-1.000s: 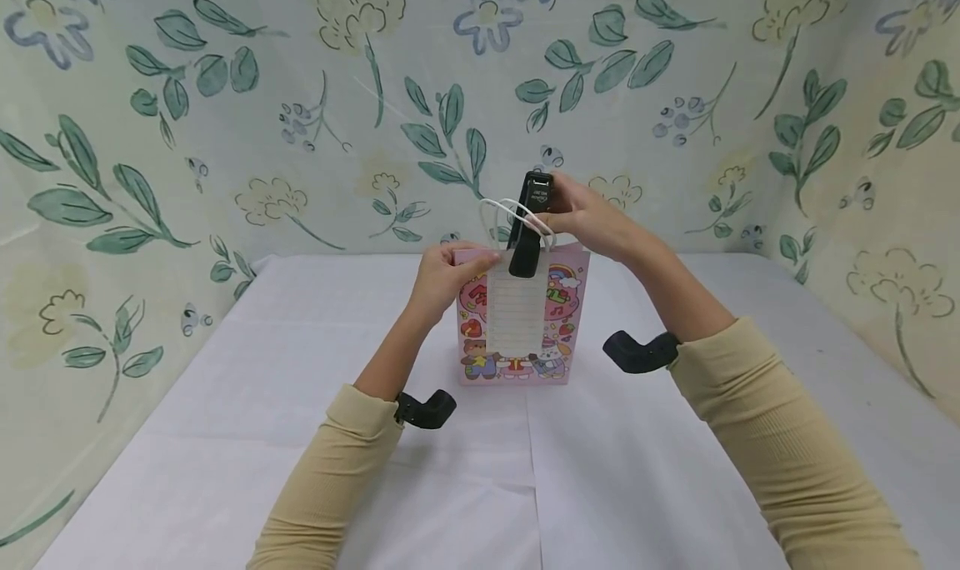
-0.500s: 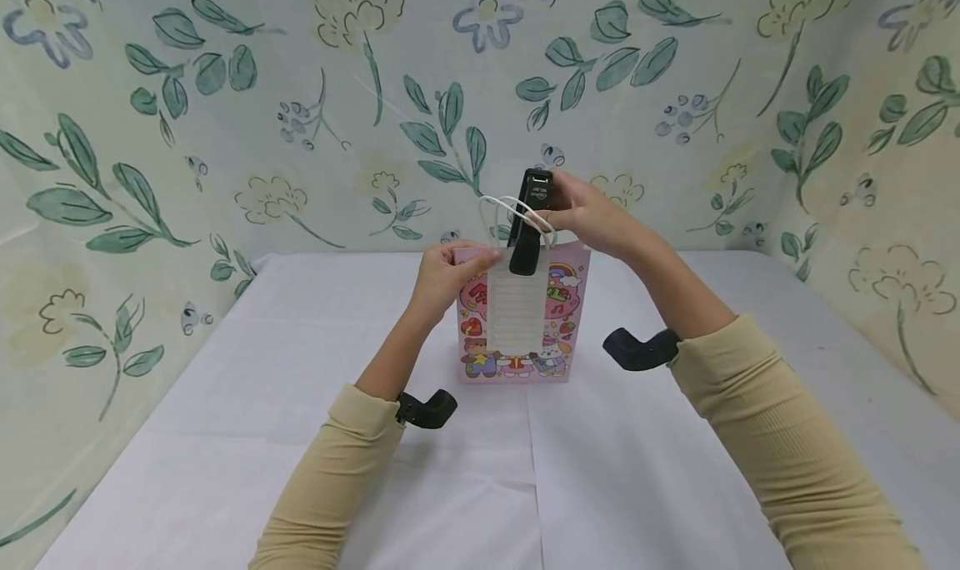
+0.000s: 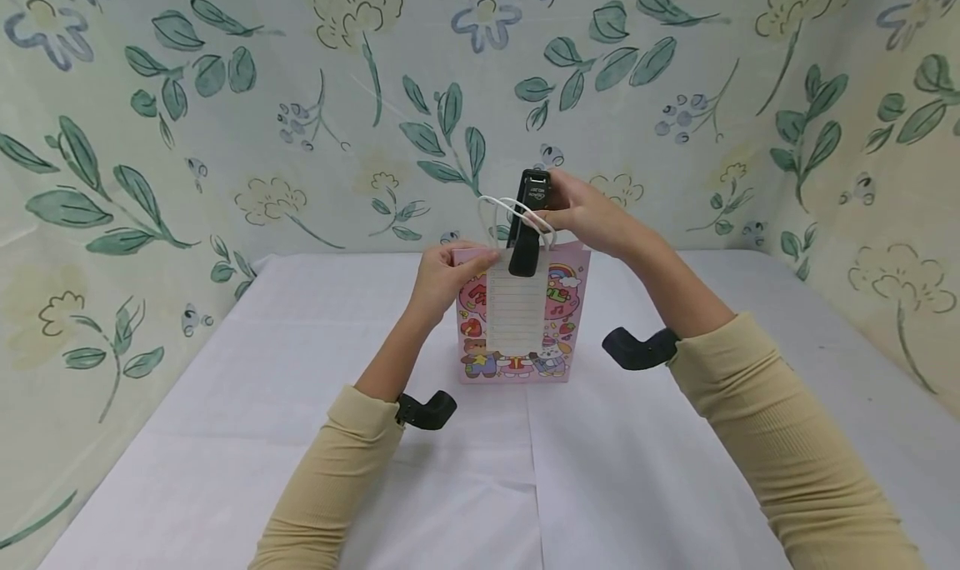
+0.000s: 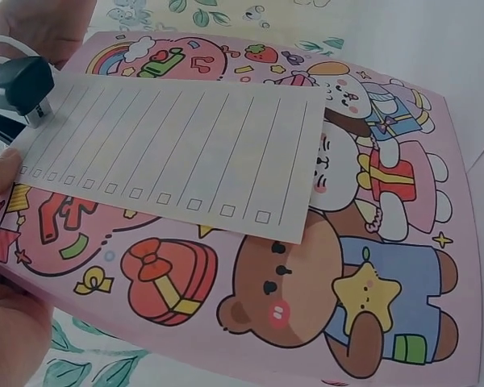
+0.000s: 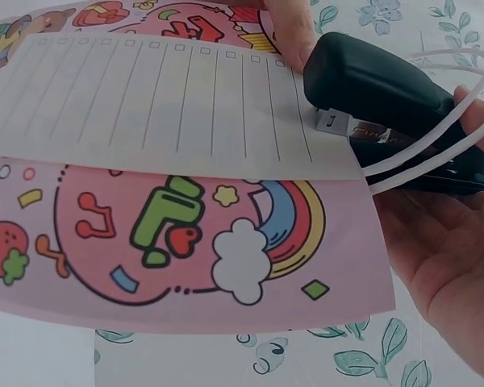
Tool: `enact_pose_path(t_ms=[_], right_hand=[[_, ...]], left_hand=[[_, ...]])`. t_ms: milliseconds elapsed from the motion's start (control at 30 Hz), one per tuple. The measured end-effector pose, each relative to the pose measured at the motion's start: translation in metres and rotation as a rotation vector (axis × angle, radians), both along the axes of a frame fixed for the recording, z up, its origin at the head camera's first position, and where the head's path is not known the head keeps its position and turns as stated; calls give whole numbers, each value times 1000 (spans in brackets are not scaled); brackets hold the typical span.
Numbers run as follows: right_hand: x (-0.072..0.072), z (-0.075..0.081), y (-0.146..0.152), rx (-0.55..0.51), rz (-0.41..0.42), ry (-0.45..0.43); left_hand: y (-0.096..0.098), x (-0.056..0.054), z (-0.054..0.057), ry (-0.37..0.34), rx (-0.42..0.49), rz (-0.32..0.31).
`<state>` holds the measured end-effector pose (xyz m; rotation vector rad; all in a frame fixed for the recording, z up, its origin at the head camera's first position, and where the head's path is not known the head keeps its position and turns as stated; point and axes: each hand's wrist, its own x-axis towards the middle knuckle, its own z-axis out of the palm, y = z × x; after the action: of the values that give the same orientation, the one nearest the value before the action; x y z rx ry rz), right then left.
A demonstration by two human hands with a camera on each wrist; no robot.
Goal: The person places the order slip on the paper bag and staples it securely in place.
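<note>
A pink gift bag (image 3: 558,303) printed with cartoon animals stands upright on the table. Against its front lies a lined checklist sheet (image 3: 516,313), its top edge level with the bag's rim. My left hand (image 3: 442,282) pinches sheet and bag together at the upper left corner, thumb in front. My right hand (image 3: 588,216) grips a black stapler (image 5: 379,89), tilted downward. In the right wrist view the stapler's head sits over the sheet's top edge, its lower arm behind the bag's wall. White cord handles (image 5: 444,133) loop across the stapler.
White cloth (image 3: 300,337) with fold creases covers the table. A floral curtain (image 3: 315,137) hangs behind and at both sides. Black wrist cameras stick out from the left sleeve (image 3: 330,470) and the right sleeve (image 3: 780,437).
Both hands, the bag and the sheet keep their places. The stapler shifts only very slightly in the right hand's grip.
</note>
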<state>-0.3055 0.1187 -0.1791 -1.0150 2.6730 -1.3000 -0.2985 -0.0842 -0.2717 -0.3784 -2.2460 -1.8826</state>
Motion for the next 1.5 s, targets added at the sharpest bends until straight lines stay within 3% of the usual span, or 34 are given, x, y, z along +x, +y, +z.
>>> enact_pose_path(t_ms=[1167,1500], right_hand=[[10,1,-5,4,-19,5],[16,-3,-9,-32,-54,0]], left_hand=[[0,2,-1,52,45,-46],[-4,1,3,36,-3,-80]])
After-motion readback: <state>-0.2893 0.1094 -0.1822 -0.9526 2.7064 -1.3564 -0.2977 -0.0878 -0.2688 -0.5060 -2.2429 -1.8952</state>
